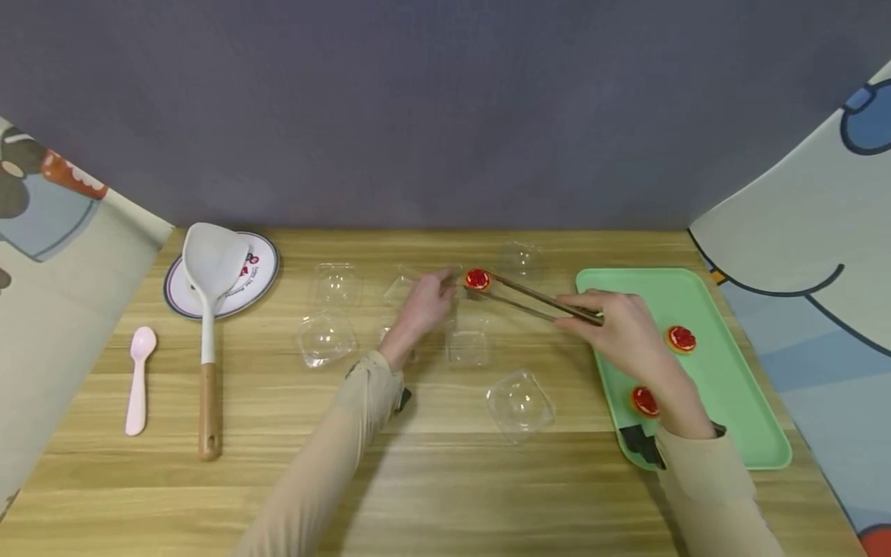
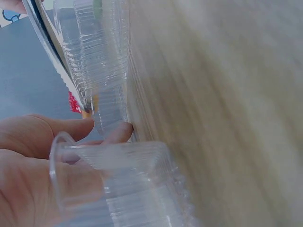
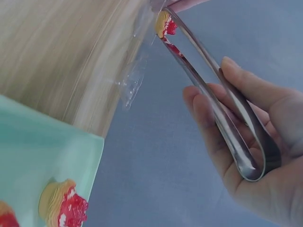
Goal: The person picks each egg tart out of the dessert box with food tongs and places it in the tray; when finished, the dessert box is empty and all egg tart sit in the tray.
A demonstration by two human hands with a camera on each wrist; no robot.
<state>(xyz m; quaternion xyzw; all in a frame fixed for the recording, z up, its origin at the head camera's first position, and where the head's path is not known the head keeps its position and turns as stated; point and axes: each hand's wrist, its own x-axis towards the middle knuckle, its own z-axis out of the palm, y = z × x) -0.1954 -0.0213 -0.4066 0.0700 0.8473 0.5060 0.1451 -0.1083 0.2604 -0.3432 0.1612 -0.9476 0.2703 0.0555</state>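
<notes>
My right hand (image 1: 629,340) grips metal tongs (image 3: 225,113), whose tips hold a small round tart (image 1: 477,279) with a red top. The tart is over a clear plastic container (image 2: 110,111) near the middle of the table; whether it touches the bottom is hard to tell. At that container's left side is my left hand (image 1: 425,305), its thumb and a finger extended at the plastic. Another clear container (image 2: 137,184) partly covers this hand in the left wrist view. Two more red-topped tarts, one to the right (image 1: 681,339) and one nearer (image 1: 645,401), lie on a green tray (image 1: 738,418).
Several clear containers stand around the hands, including one at the left (image 1: 327,339) and one in front (image 1: 520,404). Far left, a white turner (image 1: 212,259) with a wooden handle lies across a plate (image 1: 261,282), beside a pink spoon (image 1: 139,379). A grey wall (image 1: 445,116) rises behind.
</notes>
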